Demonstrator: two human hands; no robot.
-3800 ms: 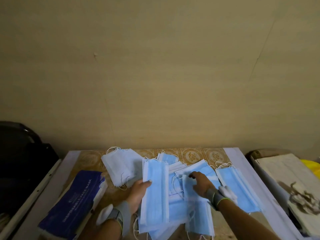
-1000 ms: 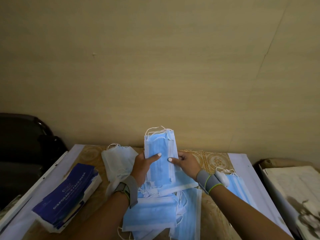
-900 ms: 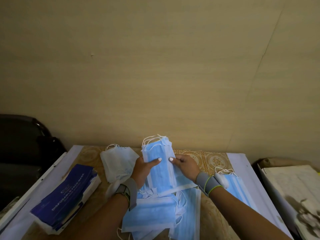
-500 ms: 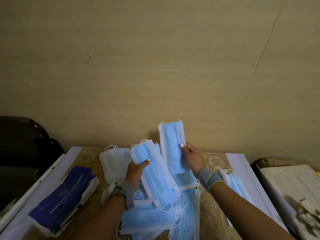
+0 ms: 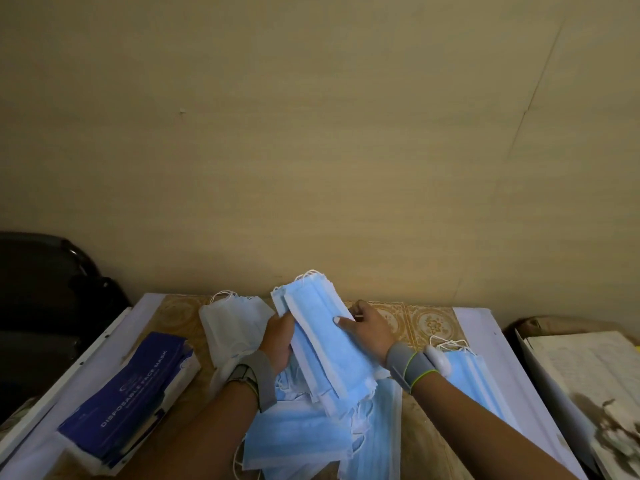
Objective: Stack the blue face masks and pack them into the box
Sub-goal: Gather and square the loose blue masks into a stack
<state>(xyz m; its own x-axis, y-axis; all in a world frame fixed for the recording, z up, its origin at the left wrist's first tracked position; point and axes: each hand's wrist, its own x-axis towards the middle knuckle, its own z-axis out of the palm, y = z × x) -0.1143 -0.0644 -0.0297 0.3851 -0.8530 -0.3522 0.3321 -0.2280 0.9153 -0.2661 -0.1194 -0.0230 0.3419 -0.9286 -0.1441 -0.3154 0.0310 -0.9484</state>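
A stack of blue face masks point(image 5: 325, 344) is held tilted above the table between both hands. My left hand point(image 5: 278, 337) grips its left edge from underneath. My right hand point(image 5: 367, 329) holds its right edge, thumb on top of the uppermost mask. Several loose blue masks point(image 5: 298, 441) lie spread on the table below the stack. More blue masks point(image 5: 474, 379) lie to the right behind my right wrist. The dark blue mask box point(image 5: 128, 393) lies on its side at the left of the table.
A pile of white masks point(image 5: 232, 327) sits at the back left of the patterned table point(image 5: 426, 320). A dark object point(image 5: 45, 306) stands left of the table. A stained white board point(image 5: 588, 382) lies at the right. A wall is close behind.
Half a second ago my right hand held one mask apart and upright; now that mask lies on the stack in my left hand, and both hands hold the stack together.
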